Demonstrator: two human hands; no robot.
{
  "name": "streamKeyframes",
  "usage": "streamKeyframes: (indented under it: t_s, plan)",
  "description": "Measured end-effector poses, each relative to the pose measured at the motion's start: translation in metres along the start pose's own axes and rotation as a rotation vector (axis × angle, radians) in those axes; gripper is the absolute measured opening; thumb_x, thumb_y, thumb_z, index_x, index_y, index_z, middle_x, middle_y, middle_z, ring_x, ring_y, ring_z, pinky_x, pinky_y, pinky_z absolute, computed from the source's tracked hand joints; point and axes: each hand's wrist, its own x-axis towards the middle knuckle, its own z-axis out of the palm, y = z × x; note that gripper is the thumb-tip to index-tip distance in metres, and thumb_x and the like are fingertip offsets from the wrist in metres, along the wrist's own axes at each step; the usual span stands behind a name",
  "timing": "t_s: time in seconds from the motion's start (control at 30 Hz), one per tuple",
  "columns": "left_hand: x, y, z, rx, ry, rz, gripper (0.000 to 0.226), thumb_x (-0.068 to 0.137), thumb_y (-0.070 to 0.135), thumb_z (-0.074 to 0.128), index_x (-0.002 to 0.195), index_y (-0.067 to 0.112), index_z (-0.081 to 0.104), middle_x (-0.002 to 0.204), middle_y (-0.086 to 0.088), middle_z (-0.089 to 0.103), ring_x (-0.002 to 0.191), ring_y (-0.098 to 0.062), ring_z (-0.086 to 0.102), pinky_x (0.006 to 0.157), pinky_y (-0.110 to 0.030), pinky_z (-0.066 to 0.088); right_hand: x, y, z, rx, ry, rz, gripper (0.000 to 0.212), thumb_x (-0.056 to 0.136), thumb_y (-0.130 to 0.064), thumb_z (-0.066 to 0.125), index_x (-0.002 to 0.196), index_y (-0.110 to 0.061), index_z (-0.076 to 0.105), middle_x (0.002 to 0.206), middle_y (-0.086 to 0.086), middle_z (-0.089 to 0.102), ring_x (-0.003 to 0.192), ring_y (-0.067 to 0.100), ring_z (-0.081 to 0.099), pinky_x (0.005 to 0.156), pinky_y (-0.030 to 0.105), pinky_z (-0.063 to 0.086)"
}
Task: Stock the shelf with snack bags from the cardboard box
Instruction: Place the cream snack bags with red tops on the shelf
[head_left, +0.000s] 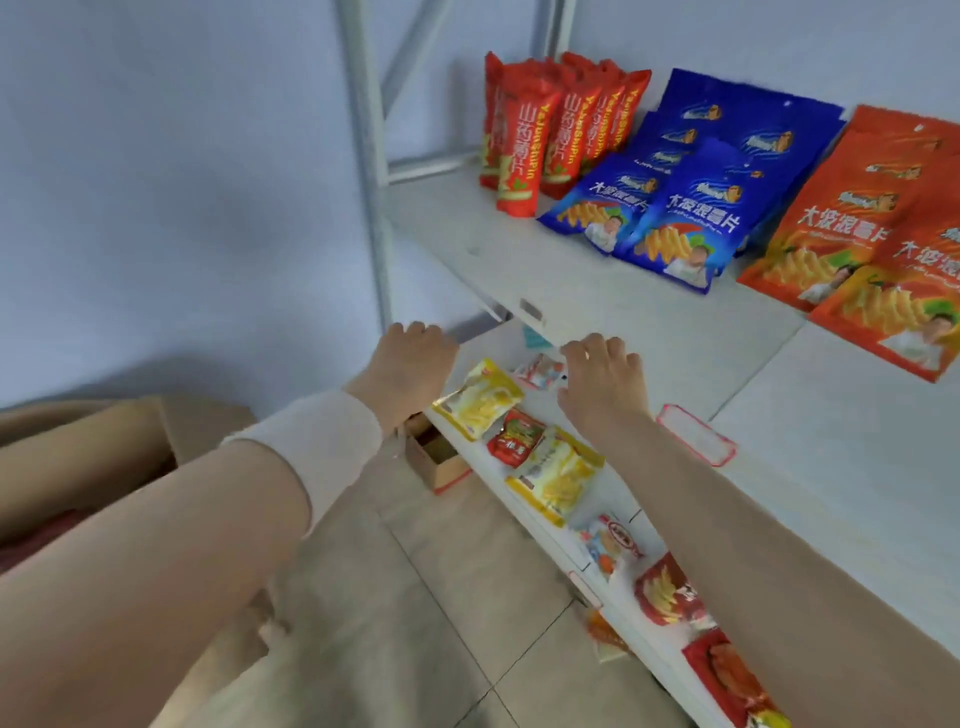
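**Empty hands at the shelf edge, loose stock on both levels**

While the cardboard box (88, 441) sits open at the far left on the floor, both hands are away from it and carry nothing, so no snack bag is in transit. A red shape shows inside the box, but whether it is a bag cannot be told.

The left hand (410, 364), fingers curled, hangs just under the front lip of the upper shelf (519, 270); whether it touches the metal is unclear. A pull or knock there could, in all likelihood, jolt the board and tip the upright red bags (519, 150) near the left post, which stand leaning on one another.

The right hand (602, 384), fingers bent downward and closed on nothing, hovers over the lower shelf (587, 540) near a yellow bag (478, 400) and a small white packet (540, 371). The yellow bag lies right at the front edge, as does a second yellow bag (556, 475); a careless sweep of the forearm would probably push either one off onto the tiled floor (441, 597).

Farther right, the blue bags (675, 208) and orange bags (857, 249) lie slanted and overlapping on the upper shelf. Adding more on top may start them sliding forward.
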Motion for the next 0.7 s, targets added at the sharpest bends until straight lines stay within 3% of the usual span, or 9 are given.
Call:
streamKeyframes:
  t_s: [0.17,0.3,0.37,0.47,0.7]
  plan:
    - [-0.115,-0.119,0.095,-0.076,-0.096,-0.212,0.030,0.091,0.017,0.049,0.120,0.011,0.048,0.115,-0.006,0.054,0.106,-0.026,0.052,0.080,-0.032,0.039,-0.016,-0.173,0.013,-0.053,-0.008,-0.265,0.039,0.093,-0.024,0.046,0.130,-0.014,0.041,0.132,0.010,0.043,0.123,0.031,0.040,0.096,0.041,0.035]
    - [-0.216,-0.201,0.183,-0.170,-0.220,-0.388,0.034,0.095,0.022,0.044,0.127,0.014,0.044,0.125,-0.006,0.050,0.116,-0.026,0.048,0.090,-0.034,0.038,-0.045,-0.322,0.032,-0.030,-0.046,-0.450,0.032,0.081,-0.024,0.064,0.110,-0.011,0.059,0.109,0.009,0.058,0.101,0.029,0.055,0.076,0.038,0.045]
    - [-0.265,-0.235,0.223,-0.176,-0.287,-0.452,0.035,0.092,0.018,0.050,0.126,0.013,0.044,0.123,-0.007,0.051,0.114,-0.026,0.049,0.090,-0.035,0.040,-0.061,-0.383,0.045,-0.030,-0.117,-0.534,0.032,0.088,-0.022,0.056,0.119,-0.012,0.054,0.118,0.009,0.054,0.110,0.029,0.051,0.085,0.039,0.043]
    - [-0.323,-0.277,0.269,-0.242,-0.362,-0.586,0.037,0.089,0.011,0.050,0.125,0.012,0.045,0.123,-0.008,0.053,0.114,-0.026,0.050,0.092,-0.035,0.042,-0.076,-0.449,0.062,0.002,-0.163,-0.629,0.035,0.093,-0.026,0.048,0.126,-0.013,0.045,0.126,0.007,0.049,0.117,0.027,0.045,0.092,0.037,0.038]
    - [-0.381,-0.330,0.348,-0.479,-0.483,-0.767,0.031,0.093,0.019,0.049,0.123,0.012,0.046,0.122,-0.008,0.053,0.115,-0.027,0.050,0.092,-0.036,0.041,-0.074,-0.544,0.114,-0.045,-0.364,-0.708,0.043,0.093,-0.029,0.048,0.131,-0.013,0.039,0.132,0.008,0.043,0.120,0.027,0.041,0.093,0.038,0.038]
